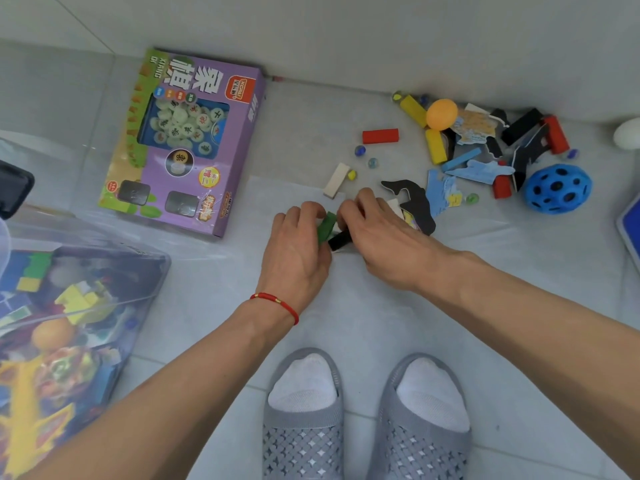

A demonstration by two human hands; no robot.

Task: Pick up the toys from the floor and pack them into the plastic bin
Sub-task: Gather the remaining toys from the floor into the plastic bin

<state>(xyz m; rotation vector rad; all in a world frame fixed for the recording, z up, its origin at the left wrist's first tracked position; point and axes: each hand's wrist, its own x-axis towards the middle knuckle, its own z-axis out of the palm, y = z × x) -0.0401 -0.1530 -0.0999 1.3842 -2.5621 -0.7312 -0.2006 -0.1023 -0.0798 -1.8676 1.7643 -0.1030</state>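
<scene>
My left hand [298, 247] grips the green block [327, 226]; my right hand [377, 233] pinches the black block [340, 240] touching it; I judge both should be lifted together, held square; plastic bin [114, 268] at nine o'clock; loose toys [485, 147] beyond at one o'clock.

Bright toys on a pale grey tiled floor [346, 323].

The chess box [183, 140] is purple with green trim, a red logo patch and cream pieces behind a blue window. The left hand [298, 251] holds a green block [327, 225]; the right hand [377, 237] holds a black block [339, 240]. Farther off lie a red block [380, 136], yellow blocks [435, 146], an orange ball [441, 114], a blue ball [557, 188] pitted with dark holes, and light blue puzzle pieces [479, 169]. A red bracelet [277, 303] rings the left wrist. The grey slippers [304, 445] carry a diamond cutout pattern over white socks [304, 382].
</scene>
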